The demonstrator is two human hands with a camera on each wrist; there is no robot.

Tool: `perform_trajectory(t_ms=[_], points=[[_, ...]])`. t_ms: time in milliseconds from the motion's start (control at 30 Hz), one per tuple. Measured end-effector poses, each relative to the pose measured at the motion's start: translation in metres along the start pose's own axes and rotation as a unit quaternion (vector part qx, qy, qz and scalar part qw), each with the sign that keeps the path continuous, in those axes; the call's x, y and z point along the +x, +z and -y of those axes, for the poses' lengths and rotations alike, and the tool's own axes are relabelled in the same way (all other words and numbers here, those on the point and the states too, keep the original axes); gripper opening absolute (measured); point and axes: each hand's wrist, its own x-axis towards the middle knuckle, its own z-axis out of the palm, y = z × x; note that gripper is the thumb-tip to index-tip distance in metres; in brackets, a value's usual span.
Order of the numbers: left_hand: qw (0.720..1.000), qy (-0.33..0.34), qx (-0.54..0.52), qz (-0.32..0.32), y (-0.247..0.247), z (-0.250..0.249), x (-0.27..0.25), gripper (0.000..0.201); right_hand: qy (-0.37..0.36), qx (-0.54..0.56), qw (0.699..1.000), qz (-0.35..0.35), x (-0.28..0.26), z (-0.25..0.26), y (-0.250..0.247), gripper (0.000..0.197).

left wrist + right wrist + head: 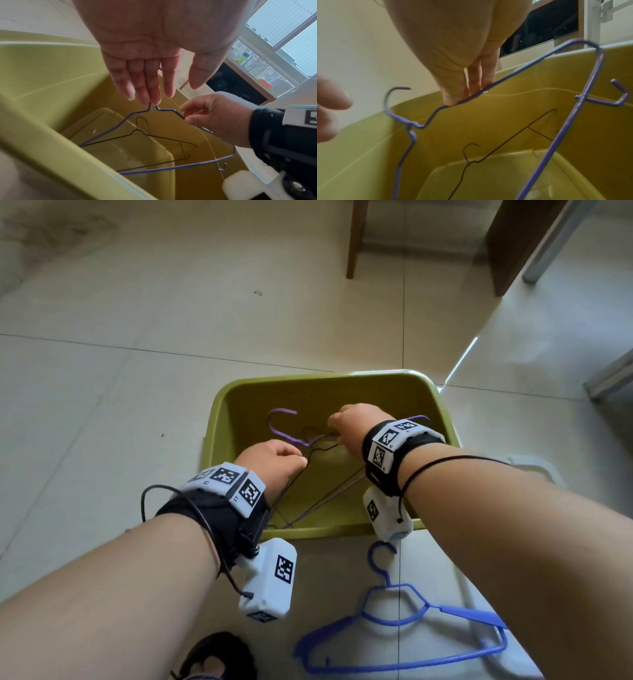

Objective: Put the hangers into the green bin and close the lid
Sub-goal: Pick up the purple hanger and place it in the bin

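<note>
No readable words, brand names or numbers appear in any view. The only signs are black-and-white square coded markers on the white wrist-worn camera blocks (224,482), and they carry patterns, not letters.

Black wrist straps (219,518) — white tagged camera boxes (270,580).

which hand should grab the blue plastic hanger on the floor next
Probably the left hand: its fingers are straight and barely touch the purple wire hanger, while the right hand pinches it. The blue plastic hanger lies nearer the right arm.
</note>
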Motion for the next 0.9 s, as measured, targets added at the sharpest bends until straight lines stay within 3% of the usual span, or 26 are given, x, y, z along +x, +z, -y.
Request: perform_trajectory(t_ms=[133, 433, 733, 900], points=[[1.0, 0.0, 0.011, -0.004, 0.002, 0.0, 0.002, 0.01, 0.023, 0.046, 0.999, -0.02, 0.0, -0.007, 0.01, 0.053], [1.0, 0.009, 0.004, 0.008, 0.018, -0.012, -0.009, 0.019, 0.039, 0.102, 0.994, -0.027, -0.021, -0.024, 0.021, 0.062], [0.999, 0.031, 0.005, 0.011, 0.032, -0.031, -0.041, 0.01, 0.024, 0.164, 0.983, -0.081, -0.071, -0.02, 0.023, 0.045], [0.998, 0.043, 0.028, 0.036, 0.048, -0.042, -0.065, 0.024, 0.032, 0.2, 0.973, -0.105, -0.109, -0.016, 0.027, 0.044]])
